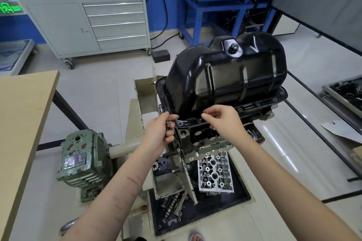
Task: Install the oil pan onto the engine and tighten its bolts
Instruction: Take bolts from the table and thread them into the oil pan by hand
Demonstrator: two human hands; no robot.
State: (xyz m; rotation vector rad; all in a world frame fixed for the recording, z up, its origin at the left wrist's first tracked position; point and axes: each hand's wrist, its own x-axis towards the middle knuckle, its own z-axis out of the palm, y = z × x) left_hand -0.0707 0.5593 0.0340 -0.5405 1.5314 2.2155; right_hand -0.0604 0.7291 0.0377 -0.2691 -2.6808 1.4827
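Green gearbox (pixel 82 160) at left; left hand (pixel 159 131) grips spare bolts (pixel 167 123) beside flange; right hand (pixel 223 121) pinches a bolt (pixel 200 119) at flange; black oil pan (pixel 225 76) sits on engine (pixel 203 139)

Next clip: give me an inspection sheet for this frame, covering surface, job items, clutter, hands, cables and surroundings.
Surface: engine stand, engine mounted on it.
Job items: black oil pan sits on the engine; flange holes near the hands look unfilled.
Clutter: cylinder head and loose parts in the floor tray.
Hands: left hand holds bolts; right hand pinches at the near flange.
Cables: black cable along the wall to the floor.
Surroundings: tool cabinet, wooden table, green gearbox.
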